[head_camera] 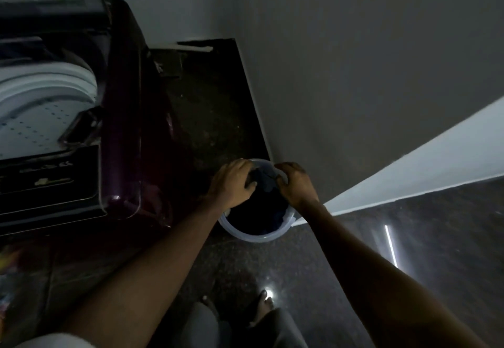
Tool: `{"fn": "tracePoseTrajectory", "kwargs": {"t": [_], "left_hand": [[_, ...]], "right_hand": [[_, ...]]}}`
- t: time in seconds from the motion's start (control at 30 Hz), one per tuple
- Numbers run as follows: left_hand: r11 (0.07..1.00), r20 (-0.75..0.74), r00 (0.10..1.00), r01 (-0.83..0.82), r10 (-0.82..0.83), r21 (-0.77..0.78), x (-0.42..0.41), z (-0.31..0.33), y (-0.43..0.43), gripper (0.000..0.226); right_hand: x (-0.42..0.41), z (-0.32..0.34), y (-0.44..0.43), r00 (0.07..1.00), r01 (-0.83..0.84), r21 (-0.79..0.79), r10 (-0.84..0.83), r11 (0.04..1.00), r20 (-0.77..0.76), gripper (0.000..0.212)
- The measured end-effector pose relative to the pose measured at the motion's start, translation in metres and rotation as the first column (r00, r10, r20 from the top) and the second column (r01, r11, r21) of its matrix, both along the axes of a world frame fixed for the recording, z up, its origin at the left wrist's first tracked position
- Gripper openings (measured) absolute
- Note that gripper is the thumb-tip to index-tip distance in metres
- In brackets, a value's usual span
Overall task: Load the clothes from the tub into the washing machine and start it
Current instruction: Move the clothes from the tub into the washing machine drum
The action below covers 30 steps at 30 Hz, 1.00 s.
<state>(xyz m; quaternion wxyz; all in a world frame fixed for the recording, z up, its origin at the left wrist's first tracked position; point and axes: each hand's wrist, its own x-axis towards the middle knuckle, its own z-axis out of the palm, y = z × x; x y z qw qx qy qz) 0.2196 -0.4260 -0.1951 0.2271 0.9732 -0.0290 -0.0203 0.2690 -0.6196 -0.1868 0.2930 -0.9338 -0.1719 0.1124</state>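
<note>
Both hands, left (234,181) and right (296,184), clutch dark clothes (263,181) in the floor tub (245,234); washer (49,107) open, loading and starting remain.

A pale, round plastic tub (246,234) stands upright on a dark speckled floor, close against the foot of a grey wall. It holds dark clothes (259,211), mostly navy and black, heaped nearly to the rim; in the dim light the single garments cannot be told apart. To the left of the tub, just beside it, stands a top-loading washing machine (120,118) with a glossy dark maroon body. Its lid is raised, showing a white perforated drum (38,118) with a pale ring around its mouth. Something dark already lies deep inside the drum.
</note>
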Motion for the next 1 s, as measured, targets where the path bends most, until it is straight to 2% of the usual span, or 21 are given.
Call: {"fn": "tracePoseTrajectory", "kwargs": {"t": [0.33,0.53,0.63,0.73,0.9,1.0], "left_hand": [[0.999,0.029,0.999,0.046,-0.045,-0.029,0.048,-0.224,0.012,0.052],[0.996,-0.016,0.999,0.037,-0.038,-0.082,0.082,-0.312,0.013,0.055],[0.997,0.012,0.999,0.031,-0.03,-0.072,0.095,-0.339,0.015,0.052],[0.995,0.025,1.0,0.01,-0.007,-0.1,0.1,-0.349,0.017,0.053],[0.982,-0.002,0.999,-0.042,0.042,-0.184,0.092,-0.318,0.016,0.055],[0.973,-0.041,0.997,-0.07,0.063,-0.221,0.085,-0.277,0.012,0.055]], "right_hand": [[0.048,-0.216,0.012,0.998,-0.038,-0.131,0.032,0.991,-0.045,0.036],[0.071,-0.308,0.018,0.998,0.036,-0.162,-0.044,0.986,-0.047,0.048],[0.087,-0.34,0.021,0.993,0.075,-0.313,-0.101,0.947,-0.066,0.045],[0.096,-0.344,0.024,0.986,0.135,-0.351,-0.161,0.927,-0.046,0.029],[0.096,-0.296,0.02,0.957,0.287,-0.129,-0.291,0.949,-0.013,0.024],[0.085,-0.244,0.022,0.955,0.296,-0.032,-0.296,0.955,0.0,0.029]]}}
